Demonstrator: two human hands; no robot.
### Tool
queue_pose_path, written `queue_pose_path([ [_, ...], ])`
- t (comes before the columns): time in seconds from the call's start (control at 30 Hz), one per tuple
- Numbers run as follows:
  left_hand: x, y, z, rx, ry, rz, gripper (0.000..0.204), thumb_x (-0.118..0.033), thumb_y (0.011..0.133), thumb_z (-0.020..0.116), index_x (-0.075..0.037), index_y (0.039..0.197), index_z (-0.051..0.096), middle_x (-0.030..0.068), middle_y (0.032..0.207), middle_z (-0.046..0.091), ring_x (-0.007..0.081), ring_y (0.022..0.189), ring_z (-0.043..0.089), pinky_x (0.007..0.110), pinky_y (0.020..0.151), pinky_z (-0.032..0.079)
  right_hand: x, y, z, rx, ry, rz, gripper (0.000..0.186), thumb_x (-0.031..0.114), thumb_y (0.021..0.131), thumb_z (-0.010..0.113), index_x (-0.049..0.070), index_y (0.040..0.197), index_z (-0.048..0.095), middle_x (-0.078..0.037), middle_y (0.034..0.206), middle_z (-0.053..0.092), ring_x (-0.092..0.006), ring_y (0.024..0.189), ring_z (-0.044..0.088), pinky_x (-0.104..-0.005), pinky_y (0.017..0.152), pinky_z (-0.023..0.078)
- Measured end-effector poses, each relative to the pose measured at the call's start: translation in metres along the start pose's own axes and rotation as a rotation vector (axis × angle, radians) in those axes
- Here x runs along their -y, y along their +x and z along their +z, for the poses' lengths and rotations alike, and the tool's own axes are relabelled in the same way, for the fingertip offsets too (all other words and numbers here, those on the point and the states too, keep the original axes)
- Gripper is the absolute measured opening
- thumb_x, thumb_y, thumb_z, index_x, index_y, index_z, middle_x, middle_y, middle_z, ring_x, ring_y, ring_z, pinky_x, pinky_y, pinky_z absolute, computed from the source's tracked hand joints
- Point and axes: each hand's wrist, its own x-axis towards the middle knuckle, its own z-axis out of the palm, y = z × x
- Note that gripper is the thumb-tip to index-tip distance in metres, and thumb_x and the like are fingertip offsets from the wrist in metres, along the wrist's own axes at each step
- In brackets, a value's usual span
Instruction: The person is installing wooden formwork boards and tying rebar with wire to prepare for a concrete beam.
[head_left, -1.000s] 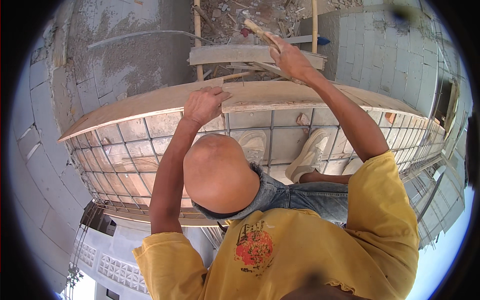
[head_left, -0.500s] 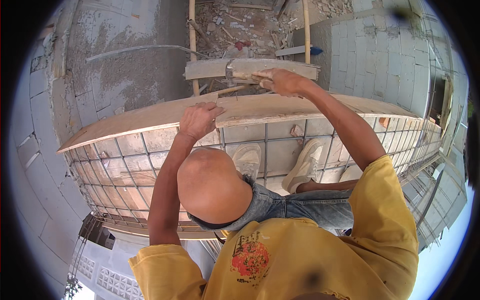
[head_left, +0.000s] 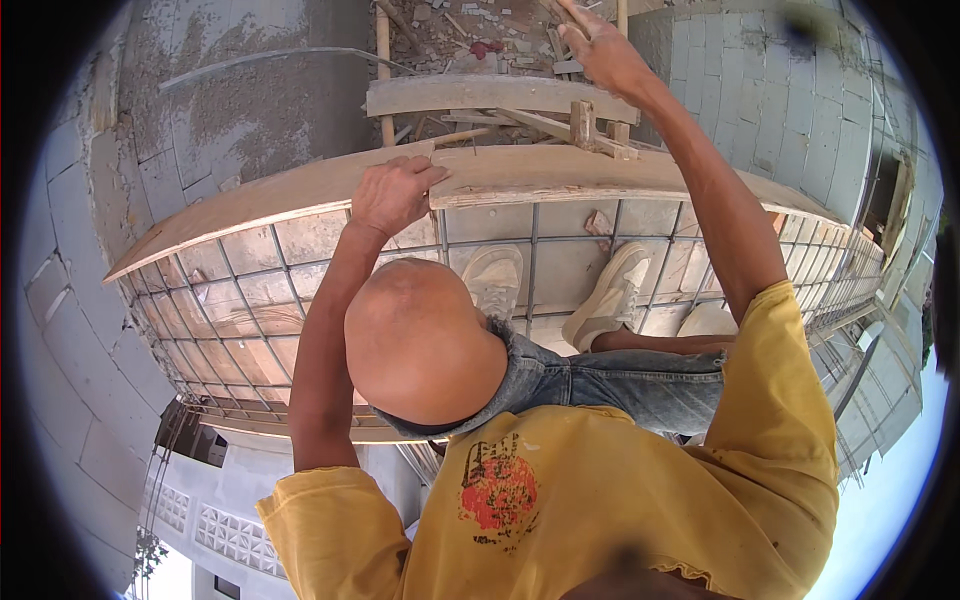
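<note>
My right hand [head_left: 607, 62] is raised at the top, closed round the wooden handle of a hammer [head_left: 575, 14]; the hammer's head is beyond the picture's edge. Beneath me two long plywood boards meet end to end, the left board [head_left: 240, 208] slightly overlapping the line of the right board [head_left: 560, 172]. At that joint my left hand [head_left: 393, 195] is closed over the board's near edge, its fingers curled on top. A thin nail-like piece [head_left: 475, 146] sticks up just right of the joint.
A steel rebar grid [head_left: 533, 265] runs along the near side of the boards, with my shoes [head_left: 610, 290] among the bars. Beyond lie a timber plank [head_left: 500, 95], short wooden blocks [head_left: 583, 124] and rubble below. Grey block walls [head_left: 735, 110] flank both sides.
My right hand has swung up and away with the hammer, from over the timber plank to the top edge. My left hand stays at the board joint. The view has shifted slightly.
</note>
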Motion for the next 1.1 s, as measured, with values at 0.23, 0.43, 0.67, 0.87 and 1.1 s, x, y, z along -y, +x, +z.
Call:
queue_pose_path([
  [0.23,0.011,-0.013,0.011,0.042,0.03,-0.004,0.037,-0.01,0.071,0.066,-0.022,0.105,0.069,0.0007,0.09,0.064,0.0245,0.086,0.064,0.039,0.073,0.054,-0.01,-0.02,0.065,0.407,-0.389,-0.094,0.051,0.035,0.099,0.044,0.018,0.147,0.036,-0.021,0.142,0.045,-0.0383,0.129,0.043,-0.0415,0.11,0.034],
  [0.43,-0.003,0.002,-0.002,0.079,0.04,-0.01,0.051,-0.001,0.063,0.069,-0.021,0.11,0.067,-0.0006,0.095,0.064,0.0247,0.09,0.063,0.038,0.074,0.054,0.003,-0.016,0.041,-0.02,-0.129,-0.11,0.054,0.034,0.097,0.045,0.015,0.147,0.034,-0.021,0.136,0.05,-0.0381,0.124,0.048,-0.0428,0.106,0.038],
  [0.67,0.011,-0.011,0.012,0.074,0.004,0.016,0.037,-0.011,0.072,0.067,-0.019,0.108,0.067,0.0005,0.094,0.065,0.0247,0.089,0.064,0.039,0.075,0.054,-0.005,-0.017,0.051,0.273,-0.31,-0.157,0.056,0.031,0.094,0.047,0.012,0.145,0.036,-0.022,0.138,0.048,-0.0354,0.128,0.046,-0.0435,0.107,0.036],
  [0.87,-0.001,0.007,0.009,0.082,0.008,-0.015,0.049,-0.001,0.064,0.067,-0.02,0.109,0.067,-0.0002,0.095,0.065,0.0256,0.091,0.063,0.039,0.074,0.054,-0.016,-0.022,0.052,0.14,-0.217,-0.026,0.053,0.035,0.099,0.043,0.018,0.148,0.032,-0.02,0.142,0.045,-0.0385,0.129,0.043,-0.0412,0.11,0.034],
  [1.1,0.001,0.006,-0.002,-0.017,0.017,0.001,0.048,-0.001,0.064,0.067,-0.019,0.109,0.067,0.0,0.094,0.065,0.0258,0.09,0.063,0.039,0.072,0.054,-0.017,-0.042,0.064,0.184,-0.29,-0.073,0.052,0.037,0.1,0.043,0.017,0.147,0.035,-0.019,0.142,0.045,-0.0383,0.124,0.047,-0.041,0.108,0.036],
])
